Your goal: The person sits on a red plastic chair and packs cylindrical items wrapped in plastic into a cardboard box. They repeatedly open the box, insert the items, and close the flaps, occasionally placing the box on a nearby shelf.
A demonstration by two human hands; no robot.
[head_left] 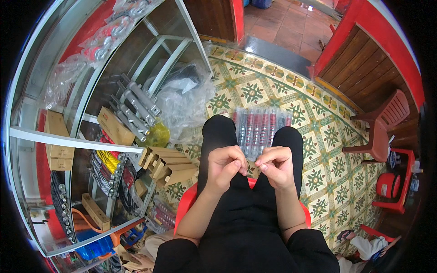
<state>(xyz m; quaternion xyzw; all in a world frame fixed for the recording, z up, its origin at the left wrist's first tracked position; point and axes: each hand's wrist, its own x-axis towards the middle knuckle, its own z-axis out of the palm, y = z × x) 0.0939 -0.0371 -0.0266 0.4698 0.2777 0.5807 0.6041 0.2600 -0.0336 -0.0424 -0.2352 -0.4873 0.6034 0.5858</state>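
My left hand [227, 169] is over my lap, its fingers curled and the thumb resting near the fingertips; I cannot tell whether anything small is between them. Facing it, my right hand [277, 167] has its thumb and index finger close together, and no held thing can be made out. A small gap separates the two hands. Beyond my knees, a row of coil-spring shock absorbers [256, 129] in clear plastic sleeves lies side by side on the tiled floor, with red and dark springs. My knees hide part of the row.
At the left stands a glass display cabinet [76, 142] with boxed shock absorbers. Open cardboard boxes [179, 172] lie beside it, near plastic wrapping [181, 105]. A brown plastic chair [377, 133] and a red stool [392, 204] are at the right. Other people are partly visible at both lower sides.
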